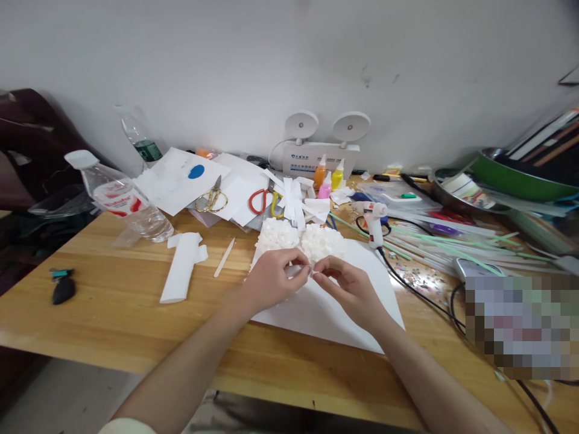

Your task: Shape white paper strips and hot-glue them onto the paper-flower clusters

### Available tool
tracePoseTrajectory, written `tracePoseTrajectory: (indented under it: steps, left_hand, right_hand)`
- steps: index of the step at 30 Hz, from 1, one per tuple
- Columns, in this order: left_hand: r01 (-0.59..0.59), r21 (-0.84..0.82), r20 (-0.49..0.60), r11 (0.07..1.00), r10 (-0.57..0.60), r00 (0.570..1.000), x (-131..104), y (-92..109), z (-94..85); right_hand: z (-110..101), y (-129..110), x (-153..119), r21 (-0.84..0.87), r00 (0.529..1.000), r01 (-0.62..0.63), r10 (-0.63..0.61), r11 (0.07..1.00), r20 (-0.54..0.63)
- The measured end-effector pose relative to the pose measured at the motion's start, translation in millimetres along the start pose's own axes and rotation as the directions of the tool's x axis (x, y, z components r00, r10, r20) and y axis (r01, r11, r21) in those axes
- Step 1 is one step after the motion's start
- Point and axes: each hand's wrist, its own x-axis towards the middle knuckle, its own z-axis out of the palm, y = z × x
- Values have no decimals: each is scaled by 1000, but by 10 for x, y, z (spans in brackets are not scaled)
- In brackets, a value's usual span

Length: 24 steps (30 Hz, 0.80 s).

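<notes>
A small white piece (310, 269) is pinched between the fingertips of the left hand (272, 278) and the right hand (350, 290), over a white paper sheet (316, 316) near the front edge of the wooden table (122, 319). Ruffled white clusters (323, 240) are set along the sheet's back edge; a glue gun (374, 228) is placed near its back right corner.

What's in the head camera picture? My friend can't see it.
A person's left hand and right hand nearly touch at the fingertips above white paper on a wooden table; anything pinched there is too tiny to tell. Beyond are two bumpy white clumps, scissors, a glue gun and a water bottle.
</notes>
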Motion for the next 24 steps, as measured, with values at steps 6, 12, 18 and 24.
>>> tracePoseTrajectory:
  steps: [6,12,18,24]
  left_hand:
    - [-19,22,20,1000,19,1000,-6,-14,25]
    - [-44,-11,5,999,44,999,-14,-20,27]
    - [-44,-49,7,998,44,999,-13,-16,31]
    - [-43,-72,33,997,45,998,-20,-18,48]
  right_hand:
    - [6,12,-4,-85,999,17,-20,996,-45]
    - [7,41,0,-68,996,23,-28,997,-88]
    - [13,50,2,-68,996,23,-29,997,-89]
    - [14,29,6,-112,992,25,-39,993,-123]
